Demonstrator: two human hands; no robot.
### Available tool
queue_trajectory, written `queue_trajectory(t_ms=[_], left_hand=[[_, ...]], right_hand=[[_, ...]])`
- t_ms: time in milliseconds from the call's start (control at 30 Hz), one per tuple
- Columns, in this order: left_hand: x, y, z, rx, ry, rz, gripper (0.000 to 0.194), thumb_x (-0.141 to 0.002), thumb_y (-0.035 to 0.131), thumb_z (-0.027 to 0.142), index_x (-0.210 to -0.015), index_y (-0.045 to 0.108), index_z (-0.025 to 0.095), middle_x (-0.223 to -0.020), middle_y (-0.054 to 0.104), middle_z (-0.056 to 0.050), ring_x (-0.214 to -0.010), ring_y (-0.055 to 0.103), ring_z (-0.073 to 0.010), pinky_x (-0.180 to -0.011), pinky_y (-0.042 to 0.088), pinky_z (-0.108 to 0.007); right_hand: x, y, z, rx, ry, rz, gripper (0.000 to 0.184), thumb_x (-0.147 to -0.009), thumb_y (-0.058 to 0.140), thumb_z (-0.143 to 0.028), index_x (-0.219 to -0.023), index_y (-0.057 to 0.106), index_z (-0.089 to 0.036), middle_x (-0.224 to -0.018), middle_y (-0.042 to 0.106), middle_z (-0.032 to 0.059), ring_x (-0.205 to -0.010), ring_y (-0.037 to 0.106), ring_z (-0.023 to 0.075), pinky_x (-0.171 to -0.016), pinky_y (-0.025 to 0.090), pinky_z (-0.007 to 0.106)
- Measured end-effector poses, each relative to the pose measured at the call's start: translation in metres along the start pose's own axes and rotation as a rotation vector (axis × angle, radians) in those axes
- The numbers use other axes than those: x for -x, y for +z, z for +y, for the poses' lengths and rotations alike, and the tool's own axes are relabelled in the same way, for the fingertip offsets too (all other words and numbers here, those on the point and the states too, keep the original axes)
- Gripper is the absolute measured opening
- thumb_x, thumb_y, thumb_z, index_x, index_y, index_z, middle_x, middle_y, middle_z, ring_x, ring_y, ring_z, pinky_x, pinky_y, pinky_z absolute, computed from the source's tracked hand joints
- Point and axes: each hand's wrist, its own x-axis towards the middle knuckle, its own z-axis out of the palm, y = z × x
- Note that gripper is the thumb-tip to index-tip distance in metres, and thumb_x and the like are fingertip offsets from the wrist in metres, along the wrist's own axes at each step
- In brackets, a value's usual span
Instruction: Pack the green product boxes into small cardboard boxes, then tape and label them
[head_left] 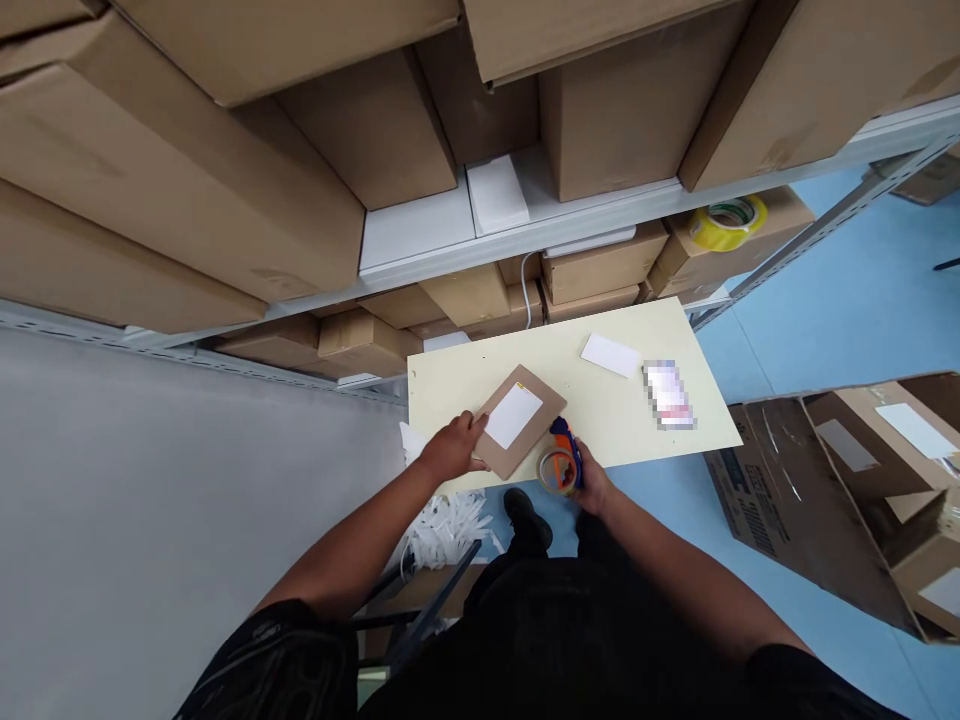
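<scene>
A flat brown cardboard box (pixel 496 452) with a white label (pixel 514 416) on its upper face is at the middle of a pale yellow tabletop (pixel 450 375). My left hand (pixel 454 447) grips the box by its left edge, thumb on top near the label. In my right hand (pixel 592 482) is an orange and blue tape dispenser (pixel 568 440) carrying a roll of tape, its blue end close to the box's right corner. From this angle I cannot tell whether the dispenser touches the box. Fingers of the right hand are partly hidden behind the dispenser.
On the table's right side lie a white card (pixel 610 355) and a blurred-out phone-like object (pixel 669 394). Shelves of cartons (pixel 405 130) rise behind, with a yellow tape roll (pixel 729 222). A large open carton (pixel 795 490) stands right; white paper strips (pixel 446 530) heap below left.
</scene>
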Motion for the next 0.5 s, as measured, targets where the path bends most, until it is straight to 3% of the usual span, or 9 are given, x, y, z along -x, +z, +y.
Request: queue_trajectory(t_ms=[67,133,233,333,500], left_hand=[[0.006,0.008,0.019,0.016,-0.053,0.030,0.100,-0.075,0.081,0.063,-0.156,0.039,0.020,-0.134,0.056,-0.019,-0.117,0.062,-0.0359,-0.103,0.050,-0.045],[0.006,0.013,0.034,-0.011,-0.079,0.115,0.100,-0.076,0.076,0.070,-0.154,0.043,0.016,-0.140,0.055,-0.023,-0.130,0.055,-0.0409,-0.112,0.042,-0.051],[-0.004,0.020,0.047,-0.039,-0.021,0.225,0.103,-0.078,0.071,0.075,-0.160,0.038,0.021,-0.164,0.036,-0.021,-0.154,0.025,-0.0433,-0.125,0.022,-0.056],[-0.017,0.027,0.056,-0.010,0.013,0.251,0.106,-0.081,0.067,0.076,-0.165,0.029,0.024,-0.173,0.019,-0.015,-0.160,0.007,-0.0409,-0.126,0.017,-0.056],[-0.028,0.034,0.068,0.018,-0.087,0.296,0.110,-0.081,0.062,0.080,-0.166,0.025,0.022,-0.175,0.012,-0.014,-0.161,0.003,-0.0406,-0.125,0.020,-0.055]], right_hand=[[-0.004,0.001,-0.030,-0.083,0.030,-0.014,0.060,-0.097,0.041,-0.072,-0.107,0.070,-0.021,-0.094,0.077,0.0091,-0.084,0.072,0.0242,-0.074,0.059,0.037],[-0.010,0.001,-0.059,-0.035,0.047,0.024,0.058,-0.096,0.045,-0.071,-0.106,0.070,-0.020,-0.091,0.077,0.0090,-0.080,0.071,0.0230,-0.073,0.059,0.037],[-0.019,0.004,-0.095,0.091,0.066,0.102,0.056,-0.091,0.055,-0.072,-0.104,0.069,-0.019,-0.084,0.075,0.0073,-0.073,0.068,0.0213,-0.070,0.057,0.036],[-0.028,0.011,-0.117,0.165,0.058,0.110,0.057,-0.088,0.061,-0.073,-0.103,0.069,-0.019,-0.082,0.074,0.0060,-0.072,0.067,0.0210,-0.068,0.057,0.036],[-0.035,0.016,-0.134,0.261,0.034,0.157,0.056,-0.085,0.067,-0.073,-0.099,0.071,-0.018,-0.083,0.075,0.0077,-0.072,0.068,0.0219,-0.066,0.058,0.036]])
